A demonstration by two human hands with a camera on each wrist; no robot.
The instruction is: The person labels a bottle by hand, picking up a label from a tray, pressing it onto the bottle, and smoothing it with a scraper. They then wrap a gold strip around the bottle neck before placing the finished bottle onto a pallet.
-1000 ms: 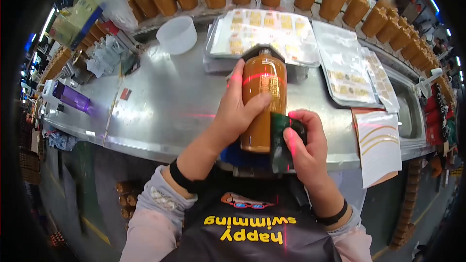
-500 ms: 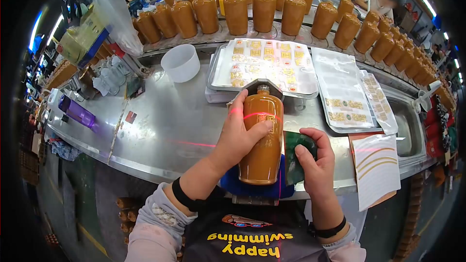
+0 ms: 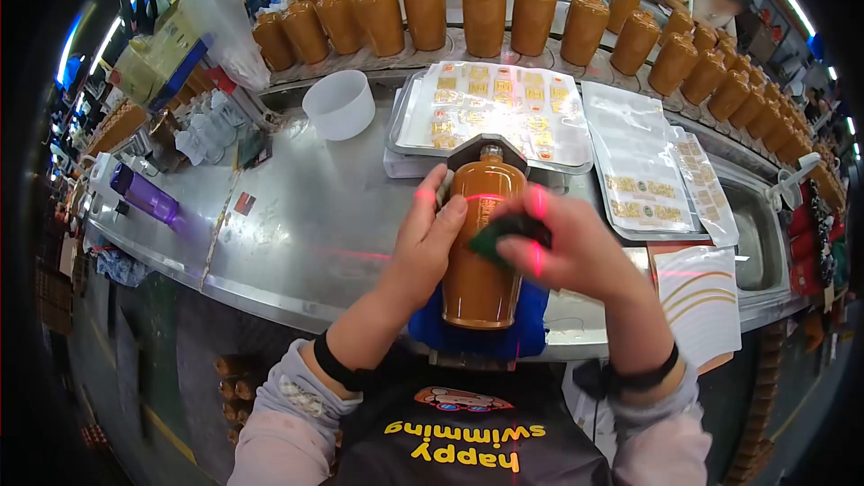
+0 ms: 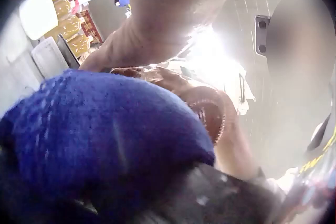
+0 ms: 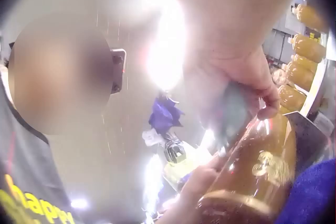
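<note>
Metal table (image 3: 297, 216), glossy brown bottle (image 3: 487, 283), hands (image 3: 421, 247) gripping.

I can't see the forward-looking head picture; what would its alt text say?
A person's left hand steadies a glossy brown bottle on blue cloth while the right hand holds a dark green piece against it. Behind are gold label sheets and rows of similar bottles.

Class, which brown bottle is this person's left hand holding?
The bottle above the blue cloth, in the left hand; the far bottles stand beyond the trays.
</note>
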